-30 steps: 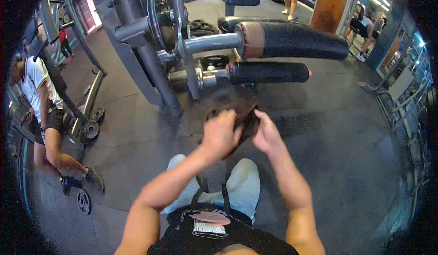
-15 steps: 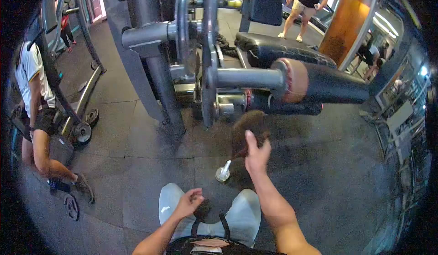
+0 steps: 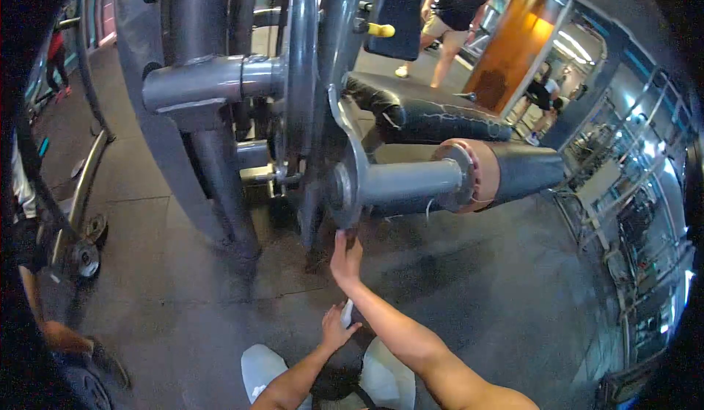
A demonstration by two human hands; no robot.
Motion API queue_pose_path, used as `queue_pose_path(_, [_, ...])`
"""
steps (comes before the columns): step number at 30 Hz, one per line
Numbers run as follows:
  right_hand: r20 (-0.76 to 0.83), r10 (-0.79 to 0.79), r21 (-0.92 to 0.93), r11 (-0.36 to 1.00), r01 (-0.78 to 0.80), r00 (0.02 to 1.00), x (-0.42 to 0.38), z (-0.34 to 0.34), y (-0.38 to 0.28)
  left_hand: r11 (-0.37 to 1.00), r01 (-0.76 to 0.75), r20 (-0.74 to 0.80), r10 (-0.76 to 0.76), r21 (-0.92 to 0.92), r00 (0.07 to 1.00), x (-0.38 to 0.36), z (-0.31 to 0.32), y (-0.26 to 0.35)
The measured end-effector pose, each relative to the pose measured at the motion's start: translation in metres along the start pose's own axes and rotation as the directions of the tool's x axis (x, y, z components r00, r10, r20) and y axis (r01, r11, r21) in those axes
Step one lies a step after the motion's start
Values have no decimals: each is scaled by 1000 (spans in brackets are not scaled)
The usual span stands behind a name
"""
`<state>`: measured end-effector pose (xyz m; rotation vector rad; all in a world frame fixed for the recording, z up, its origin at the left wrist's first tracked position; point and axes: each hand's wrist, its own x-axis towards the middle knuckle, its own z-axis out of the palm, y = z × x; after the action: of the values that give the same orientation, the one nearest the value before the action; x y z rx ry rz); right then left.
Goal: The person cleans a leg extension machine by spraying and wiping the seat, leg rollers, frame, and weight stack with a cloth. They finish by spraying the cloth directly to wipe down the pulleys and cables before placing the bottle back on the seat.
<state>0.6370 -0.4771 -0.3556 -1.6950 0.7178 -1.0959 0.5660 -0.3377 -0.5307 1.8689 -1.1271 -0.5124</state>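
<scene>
My right hand (image 3: 346,262) reaches forward, its fingers bent at the lower end of the grey machine lever (image 3: 345,190). A small dark-brown part of a cloth (image 3: 351,237) shows at those fingertips; the rest is hidden or blends into the dark floor. Below and nearer to me, my left hand (image 3: 336,331) is closed around a small bottle with a white top (image 3: 347,312). The hand hides the bottle's body. Right of the lever extends a grey bar (image 3: 411,182) with a black roller pad (image 3: 524,171) that has a pinkish-brown end band.
A worn black padded bench (image 3: 447,119) lies behind the roller. Thick machine posts (image 3: 202,36) stand at left. A person in shorts (image 3: 458,14) is at the back; another person's leg (image 3: 70,337) is at lower left, near weight plates (image 3: 86,258).
My view has moved closer to the machine. My right hand has gone left with the cloth, up to the lever's end. My left hand has moved from above my knee onto the bottle.
</scene>
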Motion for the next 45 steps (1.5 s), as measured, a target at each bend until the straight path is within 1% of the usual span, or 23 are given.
queue_pose_path(2, [-48, 132, 110, 986, -126, 990, 36, -1, -38, 999, -45, -5, 45, -13, 999, 10, 7, -3])
queue_pose_path(3, [-69, 103, -5, 995, -104, 992, 53, 5, -11, 998, -59, -16, 59, -20, 998, 13, 11, -5])
queue_pose_path(5, [-257, 148, -113, 977, -182, 955, 30, 29, -55, 878, 28, 19, -21, -477, 1000, 19, 39, -36])
queue_pose_path(7, [-202, 132, -156, 974, -165, 970, 15, 29, -74, 865, -31, -3, 34, -501, 999, 22, 27, -34])
queue_pose_path(8, [-157, 121, -64, 989, -133, 980, 5, 20, -76, 945, -123, -12, 125, -304, 992, 27, 17, -30])
queue_pose_path(9, [-47, 204, -132, 969, -209, 978, -3, -1, -64, 973, -208, 6, 209, -97, 978, 30, 5, -20])
queue_pose_path(10, [51, 190, 17, 981, -191, 980, -17, -18, -61, 970, -236, -16, 235, -60, 972, 28, 5, -21])
queue_pose_path(11, [101, 409, 110, 901, -419, 907, -29, -47, -47, 965, -262, -35, 261, -17, 965, 27, 8, -27])
queue_pose_path(12, [182, 557, 433, 695, -575, 810, -49, -53, -92, 957, -288, -53, 289, 32, 956, 26, 11, -40])
queue_pose_path(14, [200, 645, 452, 607, -653, 738, -70, -92, -105, 990, -87, -22, 86, -111, 996, 13, -43, -19])
queue_pose_path(15, [186, 682, 497, 556, -666, 707, -78, -107, -110, 981, -42, -67, 30, -188, 997, 4, -78, 0])
queue_pose_path(16, [187, 681, 567, 514, -644, 708, -86, -127, -104, 968, -83, -156, 46, -238, 987, 1, -108, 22])
queue_pose_path(17, [107, 676, 549, 570, -611, 729, -91, -131, -116, 930, -260, -343, 162, -262, 925, 7, -132, 34])
queue_pose_path(18, [25, 661, 530, 627, -571, 750, -98, -132, -130, 875, -430, -511, 270, -224, 816, 12, -157, 46])
queue_pose_path(20, [-80, 638, 537, 675, -506, 766, -108, -138, -140, 880, -433, -625, 228, -196, 746, 31, -195, 57])
queue_pose_path(22, [-104, 596, 552, 701, -452, 796, -111, -141, -145, 870, -431, -658, 181, -240, 731, 53, -244, 74])
queue_pose_path(25, [-55, 515, 534, 739, -411, 855, -111, -142, -166, 891, -450, -723, 267, -67, 637, 94, -292, 85])
queue_pose_path(27, [-33, 498, 534, 742, -406, 867, -109, -135, -183, 923, -383, -713, 294, 38, 636, 118, -307, 86])
queue_pose_path(30, [-39, 523, 571, 711, -411, 851, -104, -133, -181, 893, -430, -695, 393, 133, 602, 141, -316, 79])
queue_pose_path(35, [81, 577, 646, 591, -484, 813, -85, -121, -158, 914, -387, -559, 385, 122, 734, 139, -307, 63])
queue_pose_path(37, [60, 647, 677, 534, -507, 760, -84, -113, -159, 899, -413, -615, 410, 146, 673, 136, -304, 64])
queue_pose_path(42, [150, 574, 707, 507, -493, 805, -84, -115, -162, 903, -371, -755, 397, 219, 521, 115, -306, 76])
queue_pose_path(45, [166, 513, 705, 535, -465, 842, -92, -127, -164, 922, -282, -743, 382, 266, 550, 94, -314, 80])
